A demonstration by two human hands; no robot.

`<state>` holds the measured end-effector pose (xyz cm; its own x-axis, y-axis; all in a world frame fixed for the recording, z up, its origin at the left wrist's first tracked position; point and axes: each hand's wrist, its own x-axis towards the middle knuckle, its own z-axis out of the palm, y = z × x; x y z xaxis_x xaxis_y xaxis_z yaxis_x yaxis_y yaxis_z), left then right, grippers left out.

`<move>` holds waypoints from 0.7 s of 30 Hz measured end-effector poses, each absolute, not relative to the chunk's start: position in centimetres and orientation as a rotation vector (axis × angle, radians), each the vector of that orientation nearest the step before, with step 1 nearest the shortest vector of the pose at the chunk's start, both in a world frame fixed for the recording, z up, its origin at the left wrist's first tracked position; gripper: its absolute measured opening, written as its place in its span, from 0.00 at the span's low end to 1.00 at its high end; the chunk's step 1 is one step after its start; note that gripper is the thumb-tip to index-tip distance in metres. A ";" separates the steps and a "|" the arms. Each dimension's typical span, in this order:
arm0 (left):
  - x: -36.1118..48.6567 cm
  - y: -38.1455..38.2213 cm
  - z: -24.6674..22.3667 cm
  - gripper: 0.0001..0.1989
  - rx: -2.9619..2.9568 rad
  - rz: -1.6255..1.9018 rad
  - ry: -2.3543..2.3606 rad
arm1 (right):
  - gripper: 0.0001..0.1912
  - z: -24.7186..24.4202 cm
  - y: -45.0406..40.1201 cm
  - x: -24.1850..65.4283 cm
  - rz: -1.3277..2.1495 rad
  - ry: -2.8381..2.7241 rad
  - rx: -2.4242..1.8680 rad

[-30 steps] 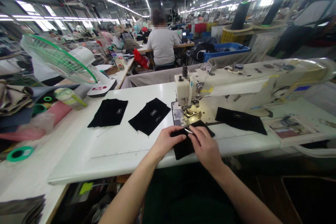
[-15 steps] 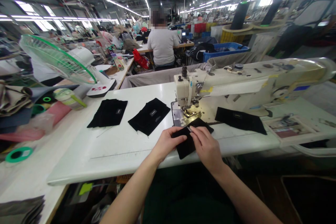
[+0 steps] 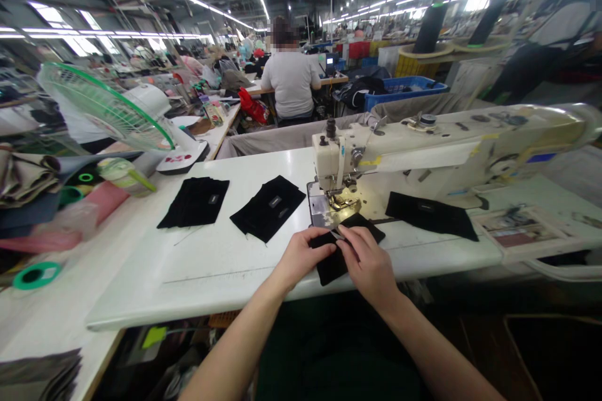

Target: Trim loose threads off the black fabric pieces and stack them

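My left hand (image 3: 301, 257) and my right hand (image 3: 365, 257) meet at the front edge of the white sewing table (image 3: 211, 269), just in front of the machine's needle plate. Together they pinch a folded black fabric piece (image 3: 335, 265). A sliver of a small pale pointed tool (image 3: 335, 235) shows between my fingers, apparently held by my right hand; most of it is hidden. The sewing machine head (image 3: 336, 160) stands just beyond my hands, with its presser foot (image 3: 343, 202) free of the fabric. Several black pieces with small labels lie nearby, including one (image 3: 268, 207) to the left and one (image 3: 430, 216) to the right.
A green-rimmed electric fan (image 3: 106, 106) and heaped fabric (image 3: 23, 182) sit at the left of the table. A seated co-worker (image 3: 290, 81) faces away beyond a grey fabric bin (image 3: 296, 138). A blue crate (image 3: 404, 91) stands behind the machine.
My hands stay over the black piece, shifting only slightly. The pale tool shows less than it did a second ago. A standing person at the upper right has moved slightly.
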<state>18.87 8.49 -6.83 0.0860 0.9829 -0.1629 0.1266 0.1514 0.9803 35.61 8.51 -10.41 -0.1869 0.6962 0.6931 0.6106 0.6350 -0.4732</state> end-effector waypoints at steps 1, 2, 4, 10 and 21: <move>19.0 8.5 -6.9 0.15 1.238 0.958 1.298 | 0.15 -10.4 8.5 35.6 0.111 -1.872 -1.040; 19.0 8.4 -6.9 0.15 1.251 0.953 1.302 | 0.15 -10.3 8.5 35.6 0.112 -1.865 -1.042; 19.1 8.4 -6.9 0.15 1.246 0.961 1.307 | 0.15 -10.3 8.5 35.6 0.113 -1.858 -1.042; 18.9 8.6 -6.7 0.17 1.179 1.003 1.320 | 0.15 -10.4 8.3 35.8 0.119 -1.866 -1.058; 19.3 8.4 -6.7 0.15 1.206 0.978 1.313 | 0.15 -10.4 8.4 35.8 0.133 -1.853 -1.075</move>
<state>19.27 8.38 -6.74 0.0622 0.9843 -0.1650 0.1239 0.1564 0.9799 35.76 8.36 -10.44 -0.1566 0.7200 0.6761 0.6157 0.6064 -0.5032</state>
